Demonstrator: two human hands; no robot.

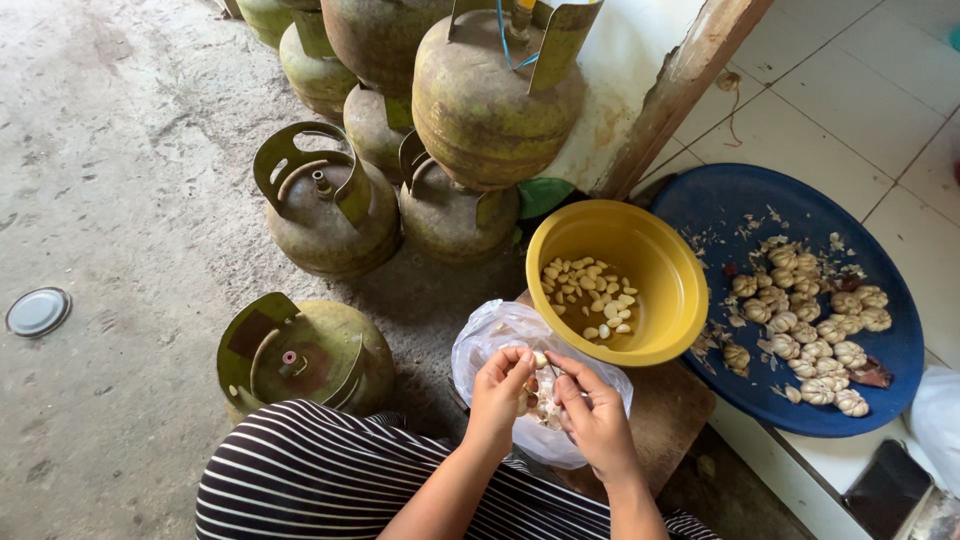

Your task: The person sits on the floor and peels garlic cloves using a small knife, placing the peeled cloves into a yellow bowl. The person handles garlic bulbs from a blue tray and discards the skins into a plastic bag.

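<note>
nearest the camera a striped black-and-white garment [330,470] covers the person's lap, and both forearms reach forward from it. the left hand [500,390] is curled shut, its fingertips pinching a pale garlic clove [540,359] at the top. the right hand [592,412] is closed too, thumb and forefinger meeting at the same clove; something thin shows between its fingers, too small to tell what. both hands hover over a clear plastic bag [500,335] that lies crumpled on a brown wooden board [670,410].

just beyond the bag stands a yellow bowl [660,270], touching the bag's far edge, with a loose layer of peeled cloves [592,295] on its bottom. to the right of the bowl a wide blue tray [740,200] rests on the white tiled floor [860,90], holding whole garlic bulbs [810,330] and scattered papery skins.

to the left, on the grey concrete floor [120,180], a worn green gas cylinder [300,360] stands near the knee. farther off more cylinders [480,110] are stacked in a cluster. a small round metal lid [37,311] lies well apart at the far left.
</note>
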